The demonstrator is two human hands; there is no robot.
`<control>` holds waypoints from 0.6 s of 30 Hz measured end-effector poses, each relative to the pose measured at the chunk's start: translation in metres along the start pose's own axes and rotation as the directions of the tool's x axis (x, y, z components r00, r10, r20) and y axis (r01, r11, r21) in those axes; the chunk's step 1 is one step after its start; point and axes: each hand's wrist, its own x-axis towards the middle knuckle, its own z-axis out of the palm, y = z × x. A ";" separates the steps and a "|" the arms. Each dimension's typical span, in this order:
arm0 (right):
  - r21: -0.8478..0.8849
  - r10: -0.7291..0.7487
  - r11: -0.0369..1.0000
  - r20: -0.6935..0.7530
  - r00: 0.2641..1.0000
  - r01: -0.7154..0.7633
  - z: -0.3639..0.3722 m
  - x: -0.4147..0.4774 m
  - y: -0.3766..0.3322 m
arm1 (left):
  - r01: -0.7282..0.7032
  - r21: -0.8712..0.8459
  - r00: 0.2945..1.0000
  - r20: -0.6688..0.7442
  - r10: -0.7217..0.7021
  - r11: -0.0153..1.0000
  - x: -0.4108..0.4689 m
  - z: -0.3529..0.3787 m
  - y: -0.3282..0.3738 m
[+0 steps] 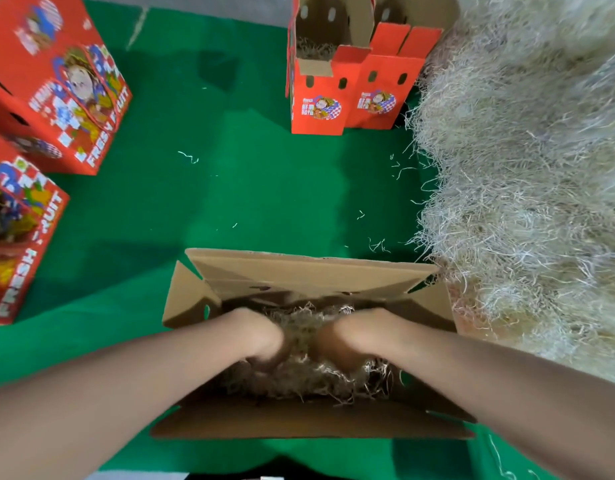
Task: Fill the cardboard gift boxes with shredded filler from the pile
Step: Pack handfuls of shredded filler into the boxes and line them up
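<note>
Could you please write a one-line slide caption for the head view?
Both hands, left hand and right hand, press shredded filler into an open cardboard box beside the filler pile.

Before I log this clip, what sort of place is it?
Probably a fruit gift-packing station. A green cloth work surface holds printed red gift boxes, some open, beside a big pile of shredded filler. Both hands press filler into an open box.
</note>
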 end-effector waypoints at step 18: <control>0.132 0.264 0.960 -0.132 0.955 -0.247 -0.012 0.006 0.012 | 0.042 0.077 0.996 -0.088 -0.035 0.996 0.021 -0.009 -0.008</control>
